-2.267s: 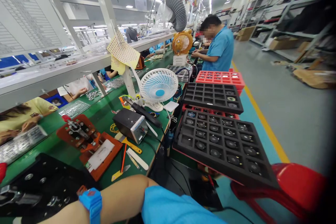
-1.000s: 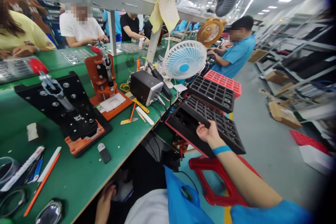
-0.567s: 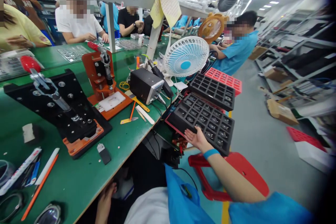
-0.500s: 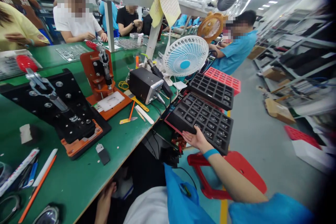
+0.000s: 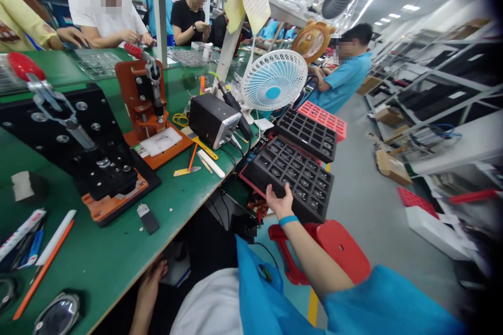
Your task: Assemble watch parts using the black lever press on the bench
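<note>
My right hand [image 5: 280, 201], with a blue band at the wrist, is at the near edge of a black foam tray [image 5: 257, 174]. Its fingers are apart, and nothing is held in it. Round dark parts sit in many of the tray's compartments. Behind it lies a second black tray [image 5: 307, 133], and beyond that a red tray [image 5: 324, 119]. Down below the edge of the green table [image 5: 157, 241], my left hand [image 5: 154, 275] is low by my lap, partly in shadow; its fingers are too dim to make out.
Two toggle-clamp fixtures, one black [image 5: 98, 152] and one orange [image 5: 143, 94], stand on the table. Near them are a black box [image 5: 214, 119] and a white fan [image 5: 274, 81]. A red stool [image 5: 341, 251] stands below the trays. Several people sit or stand beyond.
The view has shifted, so most things appear further left. My right hand has moved a little along the tray's near edge, and its fingers have spread and curled upward.
</note>
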`<state>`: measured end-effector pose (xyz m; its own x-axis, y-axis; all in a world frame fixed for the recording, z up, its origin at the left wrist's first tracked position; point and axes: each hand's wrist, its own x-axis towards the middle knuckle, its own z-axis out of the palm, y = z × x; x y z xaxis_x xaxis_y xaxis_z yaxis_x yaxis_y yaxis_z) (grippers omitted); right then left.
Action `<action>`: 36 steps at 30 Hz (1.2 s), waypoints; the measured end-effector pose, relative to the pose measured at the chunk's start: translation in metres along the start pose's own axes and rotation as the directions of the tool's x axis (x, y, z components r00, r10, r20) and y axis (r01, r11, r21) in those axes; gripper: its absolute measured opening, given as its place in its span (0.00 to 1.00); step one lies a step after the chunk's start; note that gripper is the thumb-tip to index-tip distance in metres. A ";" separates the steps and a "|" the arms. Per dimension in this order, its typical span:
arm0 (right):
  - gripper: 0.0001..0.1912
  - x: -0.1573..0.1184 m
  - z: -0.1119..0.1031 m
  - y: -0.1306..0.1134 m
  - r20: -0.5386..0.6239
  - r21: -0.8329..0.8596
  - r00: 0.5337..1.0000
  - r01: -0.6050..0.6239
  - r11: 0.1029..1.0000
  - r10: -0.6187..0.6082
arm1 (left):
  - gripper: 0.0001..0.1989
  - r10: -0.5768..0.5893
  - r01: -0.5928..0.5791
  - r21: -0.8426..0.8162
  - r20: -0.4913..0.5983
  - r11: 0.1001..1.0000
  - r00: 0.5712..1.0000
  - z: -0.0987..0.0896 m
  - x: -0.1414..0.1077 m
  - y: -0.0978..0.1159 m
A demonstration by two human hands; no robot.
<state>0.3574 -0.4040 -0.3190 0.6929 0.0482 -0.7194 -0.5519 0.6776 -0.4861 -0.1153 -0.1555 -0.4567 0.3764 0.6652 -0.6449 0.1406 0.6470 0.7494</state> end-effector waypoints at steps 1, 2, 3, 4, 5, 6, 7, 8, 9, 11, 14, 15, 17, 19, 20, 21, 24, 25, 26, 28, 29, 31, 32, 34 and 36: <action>0.25 0.000 0.000 -0.003 0.002 -0.004 1.000 0.003 1.000 -0.003 | 0.20 0.001 -0.001 0.003 0.001 1.000 1.000 -0.001 -0.001 0.000; 0.25 -0.001 -0.001 -0.007 -0.001 -0.014 1.000 0.008 1.000 -0.008 | 0.20 0.001 -0.001 0.007 0.002 1.000 1.000 -0.003 -0.002 0.001; 0.27 -0.001 -0.001 -0.012 -0.008 -0.029 1.000 0.015 0.999 -0.015 | 0.21 0.000 0.000 0.011 0.003 1.000 1.000 -0.005 -0.003 0.002; 0.29 -0.001 -0.002 -0.018 -0.019 -0.048 1.000 0.024 0.999 -0.025 | 0.22 -0.002 0.002 0.016 0.004 1.000 1.000 -0.007 -0.004 0.003; 0.31 -0.002 -0.003 -0.025 -0.034 -0.070 0.999 0.034 0.997 -0.036 | 0.23 -0.005 0.005 0.021 0.005 1.000 1.000 -0.009 -0.004 0.004; 0.33 -0.003 -0.003 -0.032 -0.050 -0.093 0.998 0.042 0.995 -0.047 | 0.24 -0.010 0.010 0.026 0.007 1.000 1.000 -0.011 -0.004 0.005; 0.35 -0.004 -0.003 -0.040 -0.063 -0.116 0.997 0.047 0.992 -0.055 | 0.25 -0.014 0.014 0.032 0.008 0.999 1.000 -0.012 -0.004 0.005; 0.36 -0.006 -0.002 -0.046 -0.071 -0.136 0.996 0.049 0.990 -0.060 | 0.25 -0.016 0.015 0.037 0.008 0.999 1.000 -0.012 -0.003 0.005; 0.37 -0.008 -0.001 -0.052 -0.075 -0.151 0.995 0.051 0.987 -0.063 | 0.26 -0.013 0.013 0.042 0.006 0.999 1.000 -0.011 -0.002 0.005; 0.37 -0.012 0.004 -0.059 -0.068 -0.164 0.995 0.058 0.985 -0.070 | 0.26 0.006 -0.006 0.050 -0.001 0.999 1.000 -0.009 -0.002 0.003; 0.32 -0.015 0.016 -0.061 -0.054 -0.155 0.993 0.092 0.984 -0.102 | 0.27 0.044 -0.043 0.061 -0.007 0.997 0.999 -0.004 -0.004 -0.001; 0.30 -0.015 0.020 -0.060 -0.055 -0.154 0.992 0.108 0.982 -0.117 | 0.27 0.054 -0.053 0.064 -0.005 0.997 0.999 -0.003 -0.005 -0.001; 0.26 -0.017 0.029 -0.061 -0.072 -0.162 0.987 0.132 0.978 -0.145 | 0.27 0.066 -0.066 0.066 0.002 0.996 0.998 -0.003 -0.007 -0.002; 0.25 -0.021 0.037 -0.065 -0.094 -0.181 0.982 0.146 0.972 -0.165 | 0.27 0.068 -0.069 0.066 0.007 0.995 0.998 -0.005 -0.008 -0.001; 0.24 -0.023 0.042 -0.069 -0.101 -0.194 0.980 0.149 0.970 -0.171 | 0.26 0.065 -0.065 0.066 0.009 0.996 0.998 -0.006 -0.007 -0.001; 0.24 -0.026 0.046 -0.075 -0.103 -0.207 0.979 0.149 0.967 -0.173 | 0.26 0.058 -0.059 0.067 0.012 0.996 0.998 -0.008 -0.006 0.000; 0.25 -0.034 0.059 -0.096 -0.095 -0.243 0.981 0.142 0.960 -0.169 | 0.27 0.031 -0.033 0.077 0.021 0.997 0.999 -0.011 -0.001 -0.001; 0.24 -0.036 0.063 -0.103 -0.086 -0.252 0.982 0.144 0.957 -0.171 | 0.27 0.024 -0.026 0.081 0.022 0.996 0.999 -0.012 0.001 -0.001; 0.23 -0.038 0.067 -0.109 -0.070 -0.262 0.982 0.151 0.953 -0.175 | 0.27 0.021 -0.022 0.084 0.018 0.996 1.000 -0.012 0.002 -0.003; 0.21 -0.040 0.072 -0.118 -0.027 -0.276 0.982 0.172 0.946 -0.187 | 0.28 0.024 -0.024 0.090 0.004 0.996 1.000 -0.011 0.004 -0.007; 0.20 -0.040 0.074 -0.120 -0.010 -0.281 0.981 0.183 0.942 -0.194 | 0.29 0.028 -0.028 0.094 -0.004 0.995 1.000 -0.010 0.004 -0.008; 0.20 -0.040 0.076 -0.123 -0.004 -0.285 0.979 0.194 0.939 -0.203 | 0.32 0.040 -0.038 0.101 -0.015 0.994 0.999 -0.009 0.003 -0.011; 0.20 -0.039 0.077 -0.124 -0.013 -0.283 0.979 0.194 0.939 -0.206 | 0.33 0.045 -0.043 0.105 -0.015 0.994 0.999 -0.008 0.002 -0.012; 0.17 -0.039 0.078 -0.126 -0.028 -0.264 0.979 0.189 0.946 -0.203 | 0.33 0.051 -0.050 0.113 -0.008 0.992 0.999 -0.008 -0.001 -0.011; 0.14 -0.039 0.080 -0.129 -0.036 -0.171 0.984 0.166 0.971 -0.174 | 0.34 0.047 -0.046 0.123 -0.002 0.991 0.999 -0.008 -0.004 -0.008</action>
<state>0.4387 -0.4347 -0.1886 0.7615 -0.0971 -0.6409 -0.5002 0.5409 -0.6762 -0.1247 -0.1600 -0.4613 0.3811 0.6952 -0.6095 0.2343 0.5651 0.7911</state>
